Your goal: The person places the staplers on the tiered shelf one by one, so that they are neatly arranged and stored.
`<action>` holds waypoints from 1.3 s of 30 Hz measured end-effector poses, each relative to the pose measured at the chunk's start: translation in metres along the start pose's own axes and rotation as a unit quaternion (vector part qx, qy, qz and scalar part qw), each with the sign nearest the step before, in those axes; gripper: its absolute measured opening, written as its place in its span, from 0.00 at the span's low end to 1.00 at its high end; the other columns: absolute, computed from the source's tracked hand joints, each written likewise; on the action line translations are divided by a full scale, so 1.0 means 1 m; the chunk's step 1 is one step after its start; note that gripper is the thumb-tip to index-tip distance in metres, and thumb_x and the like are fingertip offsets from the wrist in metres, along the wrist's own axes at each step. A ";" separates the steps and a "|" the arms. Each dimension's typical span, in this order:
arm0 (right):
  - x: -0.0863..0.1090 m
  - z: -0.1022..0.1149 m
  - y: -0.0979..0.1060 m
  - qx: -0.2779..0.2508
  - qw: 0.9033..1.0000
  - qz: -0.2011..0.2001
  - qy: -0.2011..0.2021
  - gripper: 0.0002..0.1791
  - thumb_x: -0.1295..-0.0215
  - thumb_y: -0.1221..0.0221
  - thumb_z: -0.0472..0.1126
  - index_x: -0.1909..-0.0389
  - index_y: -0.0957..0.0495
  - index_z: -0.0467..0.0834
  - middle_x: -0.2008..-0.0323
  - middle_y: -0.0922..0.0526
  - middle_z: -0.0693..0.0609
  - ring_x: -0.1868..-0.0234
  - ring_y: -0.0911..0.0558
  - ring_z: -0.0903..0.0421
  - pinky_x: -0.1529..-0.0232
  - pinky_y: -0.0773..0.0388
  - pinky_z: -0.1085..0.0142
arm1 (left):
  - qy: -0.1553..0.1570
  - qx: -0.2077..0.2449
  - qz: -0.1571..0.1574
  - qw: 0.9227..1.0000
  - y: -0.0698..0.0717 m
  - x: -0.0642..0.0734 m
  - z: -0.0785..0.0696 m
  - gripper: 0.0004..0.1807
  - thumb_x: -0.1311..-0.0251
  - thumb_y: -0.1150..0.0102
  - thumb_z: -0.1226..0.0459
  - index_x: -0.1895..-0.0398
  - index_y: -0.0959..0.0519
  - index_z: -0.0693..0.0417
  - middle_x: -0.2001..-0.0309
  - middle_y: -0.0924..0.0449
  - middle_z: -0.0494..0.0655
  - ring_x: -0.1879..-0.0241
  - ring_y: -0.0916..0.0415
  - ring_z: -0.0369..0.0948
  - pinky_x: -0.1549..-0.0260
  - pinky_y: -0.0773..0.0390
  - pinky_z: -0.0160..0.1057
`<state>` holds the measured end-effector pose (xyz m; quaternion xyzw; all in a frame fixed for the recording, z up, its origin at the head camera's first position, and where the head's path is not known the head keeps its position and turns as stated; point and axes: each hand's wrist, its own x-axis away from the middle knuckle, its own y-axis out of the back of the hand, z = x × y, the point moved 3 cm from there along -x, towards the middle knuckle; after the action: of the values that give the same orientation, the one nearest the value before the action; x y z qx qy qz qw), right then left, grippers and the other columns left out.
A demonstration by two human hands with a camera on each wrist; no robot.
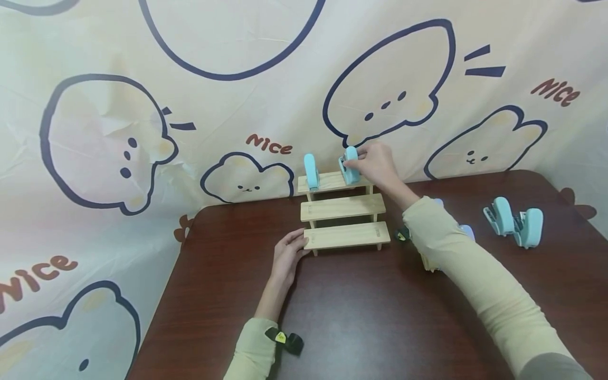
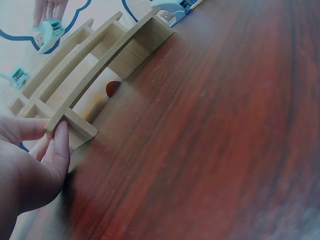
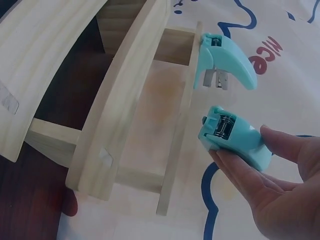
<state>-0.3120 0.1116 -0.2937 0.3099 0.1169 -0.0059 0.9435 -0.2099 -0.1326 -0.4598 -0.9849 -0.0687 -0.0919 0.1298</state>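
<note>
A three-step wooden rack (image 1: 345,208) stands at the table's far edge. My left hand (image 1: 287,256) pinches the left end of its lowest step between thumb and fingers, plainly seen in the left wrist view (image 2: 35,155). Over the right part of the top step, my right hand (image 1: 377,163) holds a turquoise stapler (image 3: 240,140) between thumb and fingers. Whether that stapler touches the board cannot be told. Another turquoise stapler (image 1: 311,171) stands on the left part of the top step. The middle and lowest steps bear nothing.
Two more turquoise staplers (image 1: 529,227) stand close together on the table (image 1: 370,316) at the right. Bluish-purple items (image 1: 467,231) are partly hidden behind the right sleeve (image 1: 475,274). A patterned cloth (image 1: 266,105) hangs right behind the rack.
</note>
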 end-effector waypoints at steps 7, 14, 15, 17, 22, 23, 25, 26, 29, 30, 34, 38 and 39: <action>-0.002 0.005 -0.009 0.004 1.000 0.003 0.008 0.18 0.35 0.30 0.38 0.53 0.15 0.27 0.60 0.12 0.35 0.68 0.17 0.50 0.69 0.23 0.70 | 0.001 0.001 0.000 1.000 0.000 0.000 0.000 0.21 0.33 0.40 0.74 0.38 0.24 0.72 0.51 0.15 0.54 0.62 0.17 0.36 0.64 0.18 0.31; -0.006 0.007 -0.019 -0.006 1.000 0.003 0.016 0.12 0.36 0.30 0.36 0.72 0.16 0.29 0.83 0.22 0.48 0.79 0.29 0.58 0.77 0.35 0.72 | 0.002 0.002 -0.002 1.000 -0.001 0.000 0.000 0.20 0.33 0.40 0.75 0.38 0.24 0.72 0.51 0.15 0.54 0.62 0.17 0.36 0.64 0.18 0.31; -0.007 0.008 -0.020 -0.005 1.000 0.003 0.016 0.14 0.36 0.30 0.36 0.76 0.17 0.30 0.85 0.25 0.50 0.80 0.30 0.58 0.78 0.37 0.71 | 0.002 0.003 -0.002 1.000 -0.001 0.000 -0.001 0.20 0.33 0.41 0.75 0.38 0.23 0.72 0.51 0.15 0.54 0.62 0.17 0.36 0.64 0.18 0.31; -0.008 0.009 -0.022 0.000 1.000 0.002 0.016 0.16 0.37 0.30 0.36 0.80 0.21 0.33 0.86 0.28 0.53 0.81 0.32 0.59 0.79 0.38 0.72 | 0.002 0.002 -0.002 1.000 -0.001 0.000 -0.001 0.20 0.33 0.41 0.75 0.38 0.23 0.72 0.51 0.15 0.55 0.62 0.17 0.36 0.64 0.18 0.31; -0.013 0.011 -0.025 0.006 1.000 0.009 0.007 0.23 0.36 0.30 0.36 0.87 0.30 0.41 0.88 0.35 0.55 0.83 0.36 0.60 0.81 0.42 0.72 | 0.003 0.000 -0.002 1.000 -0.001 0.001 -0.001 0.20 0.33 0.41 0.75 0.38 0.24 0.72 0.51 0.15 0.55 0.63 0.17 0.36 0.64 0.19 0.31; -0.013 0.011 -0.026 0.004 1.000 0.013 0.002 0.23 0.36 0.30 0.37 0.87 0.31 0.41 0.88 0.35 0.55 0.83 0.37 0.60 0.82 0.42 0.72 | 0.004 0.000 -0.003 1.000 -0.001 0.000 0.000 0.20 0.33 0.41 0.75 0.38 0.24 0.72 0.51 0.15 0.55 0.63 0.17 0.36 0.64 0.19 0.31; -0.014 0.011 -0.028 0.004 1.000 0.017 -0.008 0.21 0.37 0.29 0.37 0.85 0.27 0.39 0.88 0.34 0.54 0.83 0.36 0.60 0.81 0.42 0.71 | 0.005 0.001 -0.003 1.000 0.000 0.001 0.000 0.20 0.33 0.41 0.75 0.38 0.24 0.72 0.51 0.15 0.54 0.63 0.17 0.36 0.64 0.18 0.31; -0.015 0.011 -0.029 0.005 1.000 0.020 -0.013 0.19 0.37 0.29 0.37 0.83 0.25 0.37 0.87 0.32 0.54 0.82 0.36 0.60 0.81 0.41 0.71 | 0.005 0.000 -0.002 1.000 0.000 0.001 0.000 0.20 0.32 0.40 0.75 0.38 0.24 0.72 0.51 0.15 0.54 0.62 0.17 0.36 0.64 0.18 0.31; -0.015 0.011 -0.031 0.014 0.999 0.023 -0.027 0.13 0.38 0.27 0.38 0.73 0.16 0.32 0.83 0.24 0.50 0.80 0.32 0.59 0.79 0.38 0.70 | 0.006 -0.001 0.001 1.000 0.000 0.001 0.001 0.21 0.32 0.40 0.74 0.37 0.24 0.72 0.51 0.15 0.54 0.62 0.17 0.36 0.63 0.18 0.31; -0.015 0.011 -0.032 0.018 0.999 0.023 -0.029 0.13 0.38 0.27 0.39 0.69 0.15 0.31 0.81 0.22 0.49 0.79 0.30 0.59 0.78 0.37 0.70 | 0.006 -0.001 0.002 1.000 0.000 0.001 0.001 0.21 0.32 0.41 0.74 0.37 0.25 0.72 0.51 0.15 0.54 0.62 0.17 0.36 0.63 0.18 0.31; -0.015 0.013 -0.034 0.034 0.999 0.023 -0.021 0.14 0.37 0.26 0.40 0.67 0.14 0.31 0.80 0.21 0.48 0.78 0.30 0.58 0.77 0.36 0.70 | 0.004 0.000 0.003 1.000 0.000 0.001 0.001 0.21 0.32 0.41 0.75 0.37 0.25 0.73 0.51 0.15 0.54 0.62 0.17 0.36 0.63 0.18 0.31; -0.014 0.016 -0.035 0.040 0.999 0.019 -0.010 0.16 0.36 0.27 0.41 0.75 0.17 0.33 0.86 0.27 0.52 0.82 0.33 0.60 0.79 0.40 0.70 | 0.002 0.001 0.004 1.000 0.000 0.001 0.000 0.21 0.32 0.41 0.75 0.37 0.25 0.73 0.51 0.15 0.54 0.62 0.17 0.36 0.63 0.18 0.31; -0.014 0.016 -0.035 0.040 0.999 0.018 -0.008 0.16 0.35 0.28 0.41 0.76 0.17 0.34 0.86 0.29 0.53 0.83 0.34 0.60 0.80 0.40 0.70 | 0.002 0.001 0.004 1.000 0.000 0.001 -0.001 0.21 0.32 0.41 0.74 0.37 0.25 0.73 0.51 0.15 0.54 0.62 0.17 0.36 0.63 0.18 0.31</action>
<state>-0.3254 0.0732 -0.2985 0.3497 0.1034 0.0044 0.9311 -0.2094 -0.1325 -0.4591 -0.9848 -0.0644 -0.0930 0.1315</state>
